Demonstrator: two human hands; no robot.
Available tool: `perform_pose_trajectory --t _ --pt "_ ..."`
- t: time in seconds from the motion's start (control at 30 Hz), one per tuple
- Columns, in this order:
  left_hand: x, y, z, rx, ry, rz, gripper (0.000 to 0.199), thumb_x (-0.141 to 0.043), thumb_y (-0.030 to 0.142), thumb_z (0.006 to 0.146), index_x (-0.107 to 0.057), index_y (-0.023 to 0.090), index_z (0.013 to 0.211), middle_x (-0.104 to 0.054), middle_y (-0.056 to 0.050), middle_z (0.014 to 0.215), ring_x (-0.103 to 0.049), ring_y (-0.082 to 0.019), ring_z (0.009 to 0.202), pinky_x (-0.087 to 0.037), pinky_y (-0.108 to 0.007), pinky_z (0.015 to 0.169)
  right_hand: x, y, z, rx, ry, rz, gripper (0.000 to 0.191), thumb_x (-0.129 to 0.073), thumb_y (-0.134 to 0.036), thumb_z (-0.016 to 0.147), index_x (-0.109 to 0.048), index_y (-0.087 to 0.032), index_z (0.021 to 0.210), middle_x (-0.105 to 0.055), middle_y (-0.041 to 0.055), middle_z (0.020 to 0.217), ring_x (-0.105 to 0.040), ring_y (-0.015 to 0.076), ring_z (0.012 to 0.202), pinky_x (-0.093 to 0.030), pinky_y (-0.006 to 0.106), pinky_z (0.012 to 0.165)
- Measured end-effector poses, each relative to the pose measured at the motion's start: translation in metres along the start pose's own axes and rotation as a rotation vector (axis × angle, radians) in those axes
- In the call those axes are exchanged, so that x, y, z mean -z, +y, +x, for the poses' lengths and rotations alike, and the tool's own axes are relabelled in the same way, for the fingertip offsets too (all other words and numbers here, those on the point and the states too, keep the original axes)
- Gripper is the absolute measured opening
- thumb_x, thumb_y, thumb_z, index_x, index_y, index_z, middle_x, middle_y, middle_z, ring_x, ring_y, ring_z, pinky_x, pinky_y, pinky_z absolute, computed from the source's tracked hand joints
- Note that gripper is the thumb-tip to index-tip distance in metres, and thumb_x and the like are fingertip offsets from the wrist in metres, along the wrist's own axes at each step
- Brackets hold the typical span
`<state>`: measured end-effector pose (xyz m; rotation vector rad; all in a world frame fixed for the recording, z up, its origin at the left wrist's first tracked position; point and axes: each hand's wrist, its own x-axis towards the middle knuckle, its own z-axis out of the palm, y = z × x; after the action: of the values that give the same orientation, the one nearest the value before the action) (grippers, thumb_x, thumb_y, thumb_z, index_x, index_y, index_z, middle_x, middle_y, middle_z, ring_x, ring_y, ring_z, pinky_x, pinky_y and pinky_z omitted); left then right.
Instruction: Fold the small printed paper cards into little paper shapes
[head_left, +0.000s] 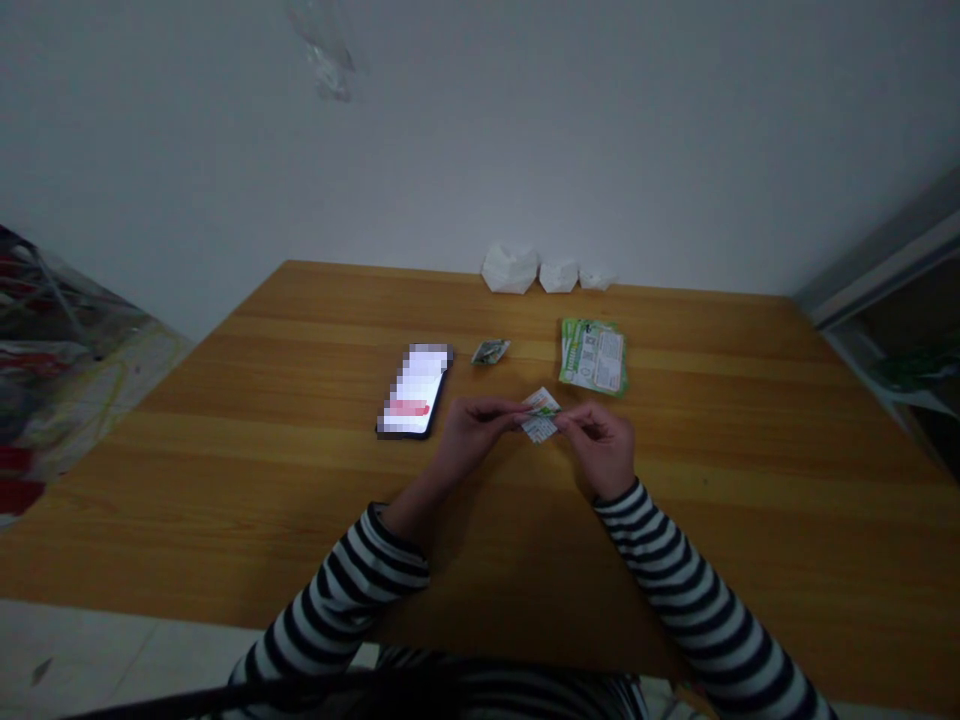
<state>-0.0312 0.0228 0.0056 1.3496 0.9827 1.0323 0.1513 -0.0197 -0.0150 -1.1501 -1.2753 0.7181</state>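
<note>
Striped sleeves point(697, 590) lead to left hand point(469, 430) and right hand point(606, 450), fingertips pinched on paper point(540, 429), corner forward; table point(757, 450) extends right of fingers.

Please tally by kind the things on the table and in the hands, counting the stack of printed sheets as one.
Phone: 1
Stack of printed sheets: 1
Small printed pieces: 2 (one held between left hand and right hand, one on the table)
White paper-like shapes: 3
Total: 7
</note>
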Motion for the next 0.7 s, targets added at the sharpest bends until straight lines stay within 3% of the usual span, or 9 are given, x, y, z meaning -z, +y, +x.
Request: perform_pose_trajectory --t 0.13,0.33,0.53,0.7 --pt "-0.005 -0.001 -0.003 0.051 0.053 -0.020 0.025 -0.080 0.039 0.071 -0.077 0.015 0.075 -0.077 -0.007 0.075 -0.072 -0.020 0.068 -0.060 -0.031 0.067 -0.003 0.002 -0.004 0.072 0.032 -0.104 0.015 -0.071 -0.031 0.083 -0.069 -0.022 0.072 -0.072 0.0008 0.066 -0.066 0.0157 0.059 -0.054 0.028 0.059" --pt "-0.013 0.000 -0.008 0.079 0.130 -0.095 0.038 -0.076 0.050 0.074 -0.072 0.013 0.079 -0.075 -0.006 0.070 -0.070 -0.017 0.062 -0.060 -0.029 0.063 -0.013 0.007 -0.009 0.031 0.075 -0.068 0.017 -0.070 -0.034 0.084 -0.067 -0.022 0.072 -0.072 0.0009 0.067 -0.067 0.0163 0.060 -0.054 0.028 0.058" --pt "-0.009 0.001 -0.004 0.128 0.079 -0.121 0.032 -0.082 0.042 0.069 -0.070 0.013 0.076 -0.076 -0.006 0.073 -0.071 -0.017 0.066 -0.059 -0.030 0.069 -0.005 0.005 -0.004 0.042 0.025 -0.085 0.016 -0.068 -0.033 0.086 -0.066 -0.022 0.075 -0.071 -0.0006 0.065 -0.065 0.0151 0.058 -0.050 0.027 0.055" --pt "-0.007 0.000 -0.001 0.086 0.110 -0.119 0.027 -0.083 0.037 0.066 -0.072 0.013 0.068 -0.078 -0.009 0.084 -0.073 -0.020 0.079 -0.058 -0.033 0.080 0.001 0.001 -0.002 0.135 -0.043 -0.285 0.016 -0.064 -0.032 0.089 -0.064 -0.022 0.077 -0.067 -0.0023 0.060 -0.061 0.0131 0.053 -0.045 0.024 0.053"
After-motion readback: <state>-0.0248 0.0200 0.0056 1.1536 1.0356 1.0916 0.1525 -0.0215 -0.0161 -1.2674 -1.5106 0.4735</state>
